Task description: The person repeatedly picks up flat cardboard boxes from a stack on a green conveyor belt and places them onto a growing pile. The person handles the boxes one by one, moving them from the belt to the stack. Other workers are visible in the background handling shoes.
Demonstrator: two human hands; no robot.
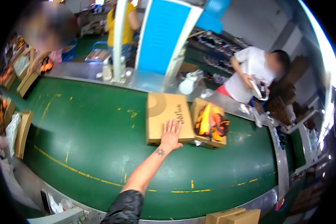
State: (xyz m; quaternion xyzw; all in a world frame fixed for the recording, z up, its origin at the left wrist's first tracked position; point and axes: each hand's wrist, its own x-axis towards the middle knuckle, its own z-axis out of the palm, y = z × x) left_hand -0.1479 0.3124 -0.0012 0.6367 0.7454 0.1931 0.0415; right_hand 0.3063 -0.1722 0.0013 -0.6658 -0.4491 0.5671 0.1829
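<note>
Reaching far out over the green conveyor belt (100, 149) with one hand (171, 135), which arm not being clear from this view, though likely the right. Resting flat, fingers spread and unclenched, on the near end of the closed cardboard shoebox lid (164, 117), pressing rather than gripping, probably steadying or seating the lid. Lying just beside that lid, touching it on the right, an open box (209, 125) holding orange and black shoes (210, 121), placed side by side so lid and box stay paired. Other hand not showing at all. Standing across the belt, a person in a white shirt (250, 72) handling a shoe. Farther back, a person in yellow (123, 22) beside a blue panel (164, 33). Sitting near the panel, a white spray bottle (186, 84).
</note>
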